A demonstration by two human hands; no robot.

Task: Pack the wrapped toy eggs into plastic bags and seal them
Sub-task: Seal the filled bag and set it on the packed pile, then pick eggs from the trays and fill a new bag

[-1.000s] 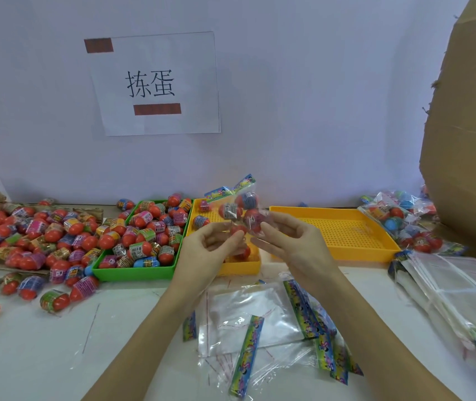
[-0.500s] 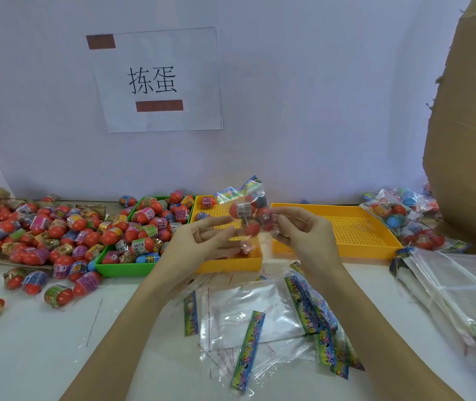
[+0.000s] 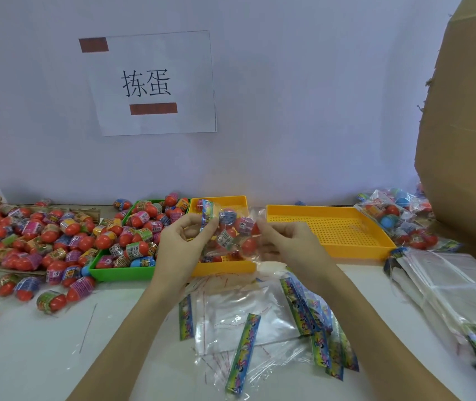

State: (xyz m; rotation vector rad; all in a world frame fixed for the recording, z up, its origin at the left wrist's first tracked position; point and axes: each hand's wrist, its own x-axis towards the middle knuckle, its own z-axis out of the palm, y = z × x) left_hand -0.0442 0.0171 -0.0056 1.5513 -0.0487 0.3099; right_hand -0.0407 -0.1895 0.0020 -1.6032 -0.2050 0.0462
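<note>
A clear bag (image 3: 229, 235) filled with wrapped eggs is held up over the small yellow tray (image 3: 225, 266), pinched at its left end by the left hand (image 3: 179, 244) and at its right end by the right hand (image 3: 284, 243); each grip is closed on the plastic. The green tray (image 3: 121, 273) is heaped with eggs (image 3: 141, 247); the large yellow tray (image 3: 355, 250) is seen bare; empty bags (image 3: 245, 316) lie on the bench (image 3: 28, 357).

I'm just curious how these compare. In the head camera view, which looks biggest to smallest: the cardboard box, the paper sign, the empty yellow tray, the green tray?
1. Cardboard box, though cut off by the frame edge.
2. Paper sign.
3. Empty yellow tray.
4. Green tray, partly covered by eggs and the left hand, so this last place is unsure.
</note>
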